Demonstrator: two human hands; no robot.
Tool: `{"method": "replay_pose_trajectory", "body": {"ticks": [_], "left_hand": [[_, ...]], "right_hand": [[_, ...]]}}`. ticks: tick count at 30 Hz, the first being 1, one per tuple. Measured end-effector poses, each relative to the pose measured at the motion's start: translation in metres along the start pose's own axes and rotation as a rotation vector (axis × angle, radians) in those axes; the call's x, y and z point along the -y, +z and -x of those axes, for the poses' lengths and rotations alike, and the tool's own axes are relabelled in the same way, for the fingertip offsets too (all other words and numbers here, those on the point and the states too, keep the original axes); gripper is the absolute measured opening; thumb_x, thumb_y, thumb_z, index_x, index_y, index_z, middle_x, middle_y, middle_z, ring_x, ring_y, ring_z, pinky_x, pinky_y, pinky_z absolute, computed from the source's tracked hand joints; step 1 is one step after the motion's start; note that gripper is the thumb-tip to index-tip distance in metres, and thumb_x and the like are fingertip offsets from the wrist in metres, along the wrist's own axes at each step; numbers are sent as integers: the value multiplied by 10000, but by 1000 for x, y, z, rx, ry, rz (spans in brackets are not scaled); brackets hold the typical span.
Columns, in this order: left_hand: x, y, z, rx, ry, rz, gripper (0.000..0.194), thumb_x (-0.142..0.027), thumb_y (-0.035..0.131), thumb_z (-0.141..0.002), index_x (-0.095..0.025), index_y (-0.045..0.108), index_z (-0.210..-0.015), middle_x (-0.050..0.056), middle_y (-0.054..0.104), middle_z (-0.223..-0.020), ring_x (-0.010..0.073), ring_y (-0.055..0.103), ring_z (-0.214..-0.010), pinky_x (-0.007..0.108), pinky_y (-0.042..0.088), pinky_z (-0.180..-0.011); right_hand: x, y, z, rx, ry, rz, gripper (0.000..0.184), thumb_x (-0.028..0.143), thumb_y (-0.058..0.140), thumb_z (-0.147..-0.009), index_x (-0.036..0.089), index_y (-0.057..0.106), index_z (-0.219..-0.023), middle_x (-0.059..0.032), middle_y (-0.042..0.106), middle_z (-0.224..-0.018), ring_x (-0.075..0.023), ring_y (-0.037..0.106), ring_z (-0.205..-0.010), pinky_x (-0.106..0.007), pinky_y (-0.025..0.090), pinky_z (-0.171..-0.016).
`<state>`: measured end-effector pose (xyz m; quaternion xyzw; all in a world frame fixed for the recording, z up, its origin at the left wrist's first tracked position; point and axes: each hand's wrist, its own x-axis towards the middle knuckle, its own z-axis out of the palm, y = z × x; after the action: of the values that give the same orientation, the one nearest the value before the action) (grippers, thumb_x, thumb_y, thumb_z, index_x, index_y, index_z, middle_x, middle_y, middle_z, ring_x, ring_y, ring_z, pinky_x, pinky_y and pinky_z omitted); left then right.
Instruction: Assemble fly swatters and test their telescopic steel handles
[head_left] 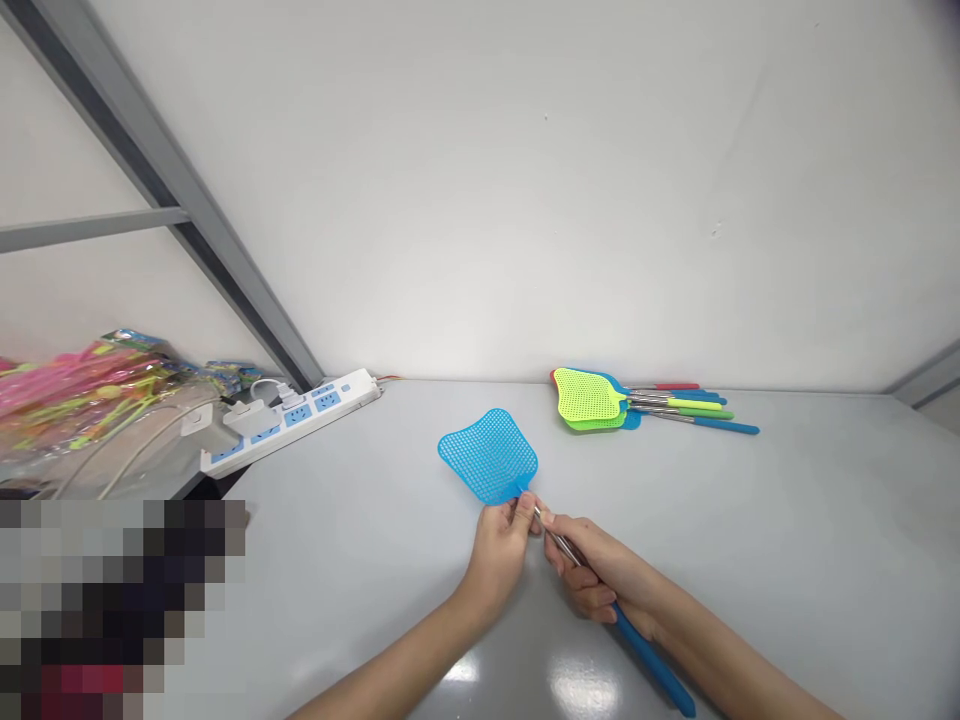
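Note:
A blue plastic fly swatter (489,456) lies nearly flat above the grey table (360,580), its mesh head pointing away from me. My left hand (499,552) pinches it at the neck, just below the mesh. My right hand (592,565) wraps the steel shaft (559,535) a little further down, and the blue grip (652,655) sticks out towards the lower right. The two hands nearly touch. Beyond them, a stack of several swatters (589,398) rests on the table, with a lime green head on top.
A white power strip (292,420) with blue sockets and plugged-in adapters runs along the back left of the table. Pink and yellow items in clear plastic (82,400) lie further left. A grey metal frame (172,190) rises upper left. A white wall backs the table. A blurred patch covers the lower left.

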<state>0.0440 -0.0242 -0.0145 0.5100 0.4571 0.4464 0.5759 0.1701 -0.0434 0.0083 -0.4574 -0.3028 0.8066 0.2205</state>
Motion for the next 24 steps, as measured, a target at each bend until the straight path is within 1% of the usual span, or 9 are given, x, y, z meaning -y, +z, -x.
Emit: {"method": "replay_pose_trajectory", "body": {"ticks": [8, 14, 21, 24], "left_hand": [[4, -5, -6, -38, -3, 24, 387, -487, 407, -736, -133, 535, -645, -3, 485, -538, 113, 477, -547, 239, 370, -580], [3, -7, -7, -39, -26, 46, 366, -458, 407, -750, -127, 543, -674, -14, 438, -524, 104, 446, -538, 234, 355, -577], [1, -7, -9, -77, -49, 80, 386, -481, 422, -729, -125, 553, -658, -12, 431, -511, 102, 422, -522, 237, 342, -566], [-3, -8, -8, -87, -49, 93, 360, -467, 449, -719, -129, 554, -655, -17, 427, -511, 100, 412, -524, 233, 334, -567]], "right_hand": [[1, 0, -1, 22, 46, -52, 366, 502, 387, -720, 174, 430, -563, 97, 186, -349, -28, 133, -244, -136, 117, -213], [0, 0, -2, 49, 59, -82, 361, 493, 384, -723, 177, 431, -554, 96, 181, -332, -30, 127, -242, -137, 122, -211], [-1, 0, -2, 78, 63, -108, 361, 484, 372, -737, 175, 434, -560, 98, 187, -335, -27, 117, -246, -137, 118, -216], [-1, 0, -2, 81, 58, -110, 359, 485, 376, -737, 176, 434, -565, 98, 185, -334, -29, 115, -248, -140, 117, -219]]}}
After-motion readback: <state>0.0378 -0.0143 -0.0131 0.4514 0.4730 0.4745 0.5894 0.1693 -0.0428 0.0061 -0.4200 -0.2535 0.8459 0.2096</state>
